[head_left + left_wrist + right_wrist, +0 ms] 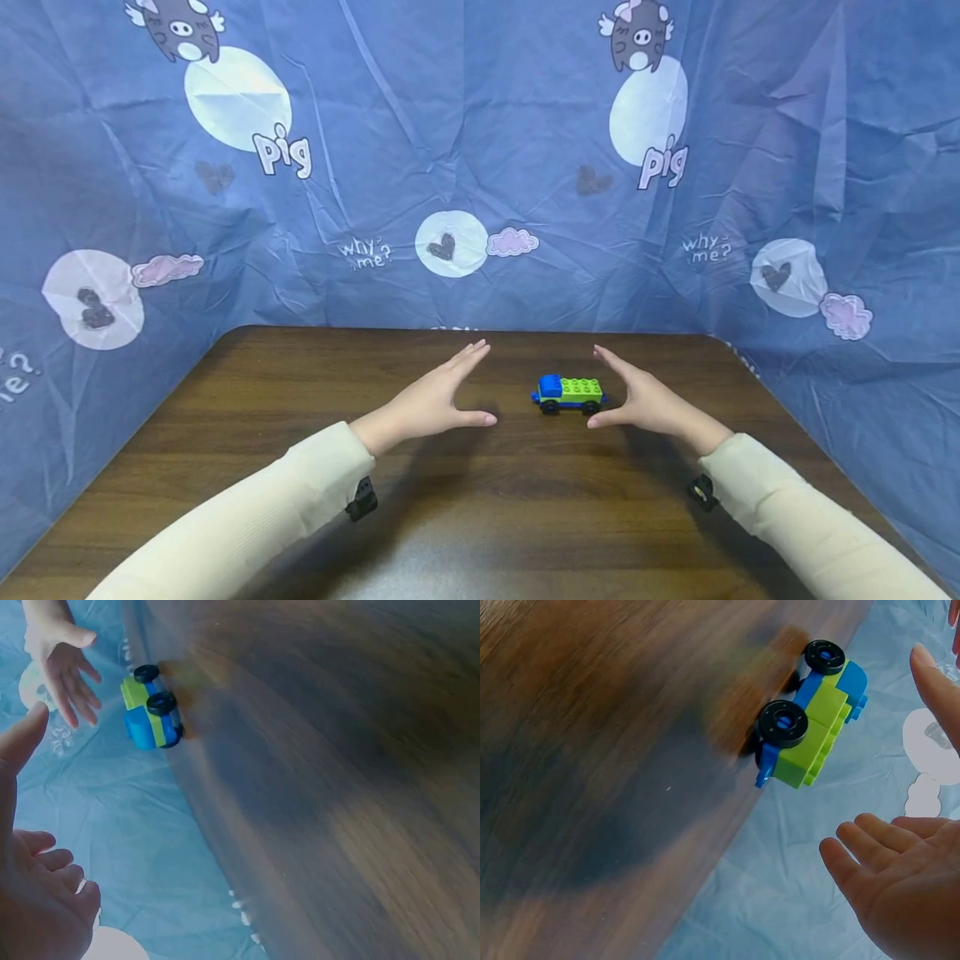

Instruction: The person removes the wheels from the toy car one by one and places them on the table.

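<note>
Cream sleeves (225, 517) fill the lower corners of the frame; right of centre, a toy truck (567, 394) stands on the tabletop (525, 500). The left hand (429, 406) and nearer right hand (651, 407) flank it, spread wide, holding nothing. The step looks like a reach; gripping would call for narrower fingers.

We have a brown wood-grain table (480, 500), far corners rounded. Behind its far edge and down both sides we get creased blue cloth (465, 167), printed: winged pigs (640, 40) above pale discs (648, 108) toward both far corners, "pig" lettering (283, 156), "why me?" text (365, 252), grey hearts (594, 180), pink clouds (513, 242).
</note>
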Motion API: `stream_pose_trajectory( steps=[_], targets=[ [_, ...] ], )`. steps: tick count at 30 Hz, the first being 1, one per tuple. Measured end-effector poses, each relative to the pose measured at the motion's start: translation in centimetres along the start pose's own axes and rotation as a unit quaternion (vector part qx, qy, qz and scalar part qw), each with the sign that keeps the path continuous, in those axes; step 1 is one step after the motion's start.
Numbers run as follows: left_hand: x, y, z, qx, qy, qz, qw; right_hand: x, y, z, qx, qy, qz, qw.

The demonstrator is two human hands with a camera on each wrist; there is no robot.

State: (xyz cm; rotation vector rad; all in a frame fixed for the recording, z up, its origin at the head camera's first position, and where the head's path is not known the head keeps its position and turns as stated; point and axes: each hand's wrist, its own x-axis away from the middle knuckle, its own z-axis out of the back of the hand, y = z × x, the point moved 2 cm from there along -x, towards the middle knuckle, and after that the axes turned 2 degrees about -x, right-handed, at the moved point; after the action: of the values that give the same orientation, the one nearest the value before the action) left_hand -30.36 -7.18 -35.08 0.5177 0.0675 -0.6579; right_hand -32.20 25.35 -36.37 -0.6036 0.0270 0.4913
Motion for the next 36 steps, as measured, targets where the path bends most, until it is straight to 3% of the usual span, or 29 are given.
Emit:
stream_pose_trajectory(
  steps=[8, 15, 27, 30, 36],
  targets=[
    [-1.8, 0.3, -0.9, 0.051, 0.000, 0.022, 0.9984, -0.2, 1.0, 0.2, -0.010, 0.009, -0.002, 0.9999],
    [-3.8, 0.1, -2.4, 0.083, 0.013, 0.032, 0.9960, -0.7, 2.0, 0.1, -0.018, 0.005, -0.014, 0.9997],
    [-6.4, 0.0, -4.9, 0.138, 0.001, 0.065, 0.9883, -1.3, 3.2, -0.1, -0.053, -0.006, -0.038, 0.9978],
    [-7.1, 0.0, -5.7, 0.178, -0.006, 0.082, 0.9807, -1.5, 3.5, -0.3, -0.059, -0.009, -0.049, 0.9970],
    [-8.1, 0.2, -7.0, 0.280, -0.006, 0.146, 0.9489, -2.1, 3.7, -1.0, -0.071, -0.012, -0.069, 0.9950]
  ],
)
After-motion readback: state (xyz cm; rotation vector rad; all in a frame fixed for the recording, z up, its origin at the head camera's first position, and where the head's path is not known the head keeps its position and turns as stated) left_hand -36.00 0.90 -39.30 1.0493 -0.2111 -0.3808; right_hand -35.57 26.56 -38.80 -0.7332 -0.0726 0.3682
